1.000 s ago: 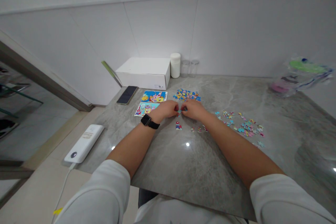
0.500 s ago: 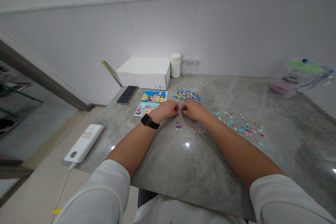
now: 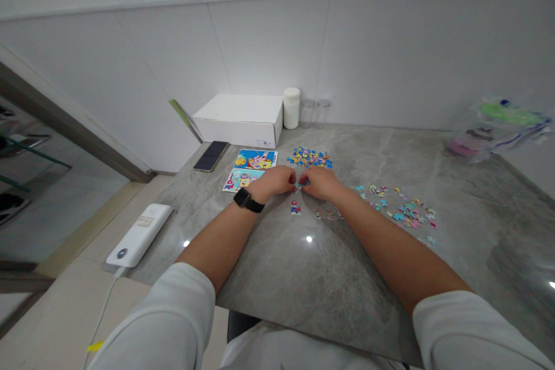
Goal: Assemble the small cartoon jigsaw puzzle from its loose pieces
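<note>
My left hand (image 3: 281,180) and my right hand (image 3: 318,181) meet fingertip to fingertip over the grey table, each closed in a pinch. Between them shows a small bit of teal and red jigsaw puzzle pieces (image 3: 297,188), partly covered by the fingers. Just below lies a joined red and blue puzzle section (image 3: 295,208). A short row of puzzle pieces (image 3: 329,214) sits beside my right wrist. Left of my left hand are two picture cards, a blue one (image 3: 255,159) and a lighter one (image 3: 241,180) that my hand partly hides.
Behind the hands is a heap of blue and yellow pieces (image 3: 310,157); loose pastel pieces (image 3: 407,211) spread to the right. A phone (image 3: 211,156), white box (image 3: 238,118), white bottle (image 3: 291,108), two clear jars, a power bank (image 3: 139,235) and a plastic bag (image 3: 494,130) stand around.
Both hands keep nearly the same place, with only slight finger movement over the pieces. The whole view has shifted very slightly.
</note>
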Tool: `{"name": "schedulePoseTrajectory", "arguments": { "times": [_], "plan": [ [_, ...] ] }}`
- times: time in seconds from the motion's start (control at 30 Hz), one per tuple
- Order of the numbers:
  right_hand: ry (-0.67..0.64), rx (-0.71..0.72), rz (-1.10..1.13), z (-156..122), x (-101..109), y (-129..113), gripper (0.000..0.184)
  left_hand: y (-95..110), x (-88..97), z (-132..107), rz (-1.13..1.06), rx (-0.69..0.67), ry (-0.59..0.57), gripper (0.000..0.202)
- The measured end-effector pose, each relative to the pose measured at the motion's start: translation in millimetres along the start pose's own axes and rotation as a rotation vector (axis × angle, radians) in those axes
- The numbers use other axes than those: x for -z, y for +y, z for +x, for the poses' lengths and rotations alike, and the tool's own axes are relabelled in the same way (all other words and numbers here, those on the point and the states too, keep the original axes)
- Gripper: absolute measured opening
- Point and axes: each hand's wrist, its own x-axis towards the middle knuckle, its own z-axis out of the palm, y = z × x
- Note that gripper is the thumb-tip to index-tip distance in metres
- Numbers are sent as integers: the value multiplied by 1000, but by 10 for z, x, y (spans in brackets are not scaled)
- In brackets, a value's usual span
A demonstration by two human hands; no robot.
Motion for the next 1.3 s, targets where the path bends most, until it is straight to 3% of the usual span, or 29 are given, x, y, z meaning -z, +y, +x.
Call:
{"name": "schedulePoseTrajectory", "arguments": {
  "times": [1.0,1.13,1.3],
  "plan": [
    [64,60,50,50,-41,81,24,-46,-52,41,-18,4,0,19],
    [95,-8,83,73,45,231,24,-40,-44,36,-30,8,-1,19],
    [-12,-104,24,40,119,308,19,-24,-19,17,-41,5,0,18]
  ]
}}
